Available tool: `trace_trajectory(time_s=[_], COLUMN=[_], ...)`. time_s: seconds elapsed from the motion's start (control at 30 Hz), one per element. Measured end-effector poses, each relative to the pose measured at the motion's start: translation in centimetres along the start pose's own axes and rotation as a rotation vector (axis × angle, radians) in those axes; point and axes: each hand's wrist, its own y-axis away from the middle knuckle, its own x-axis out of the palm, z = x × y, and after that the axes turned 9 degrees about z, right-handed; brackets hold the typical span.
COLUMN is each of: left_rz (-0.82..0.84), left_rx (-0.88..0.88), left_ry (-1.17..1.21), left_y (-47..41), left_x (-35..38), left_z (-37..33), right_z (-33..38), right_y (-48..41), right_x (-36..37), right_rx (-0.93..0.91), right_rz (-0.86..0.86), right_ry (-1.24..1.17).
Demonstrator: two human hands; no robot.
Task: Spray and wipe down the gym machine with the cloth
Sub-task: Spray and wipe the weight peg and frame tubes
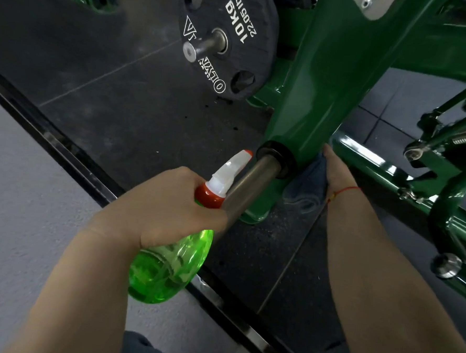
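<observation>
Gym floor (137,121) | left grip (170,208) clasps spray bottle (166,270) | right grip (338,172) flat — pressing cloth (307,186)

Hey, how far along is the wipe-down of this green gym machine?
Done: unclear from the glossy paint. In hand: right hand presses the cloth against the green upright, low down; left hand grips the spray bottle. Left: steel peg, side rail, weight plate.
</observation>
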Motion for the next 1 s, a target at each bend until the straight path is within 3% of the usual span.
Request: trace_trajectory(time_s=[0.1, 0.3, 0.43, 0.6, 0.67, 0.83, 1.0], left_rz=[0.002, 0.014, 0.009, -0.020, -0.030, -0.048, -0.043], left_rx=[0.002, -0.028, -0.033, -0.044, -0.051, -0.046, -0.042], left_ry=[0.059, 0.108, -0.002, -0.009, -0.016, 0.014, 0.003], left_y=[-0.1, -0.4, -0.5, -0.2, -0.1, 0.1, 0.0], left_x=[-0.3, -0.7, -0.6, 0.0, 0.2, 0.4, 0.6], left_z=[0.4, 0.5, -0.3, -0.5, -0.4, -0.4, -0.1], right_z=[-2.2, 1.2, 3.1, 0.8, 0.9, -3.4, -6.6], right_y=[-0.4, -0.4, -0.2, -3.8, -3.3, -5.5, -5.1], right_x=[-0.2, 0.4, 1.1, 2.0, 3.4, 2.4, 1.4], right_rx=[0.004, -0.215, -0.333, -0.119, -0.070, 0.059, 0.150], right_rz=[0.023, 0.116, 0.165, 0.218, 0.267, 0.208, 0.035], right_ry=[0.279, 0.222, 0.136, 0.115, 0.204, 0.460, 0.240])
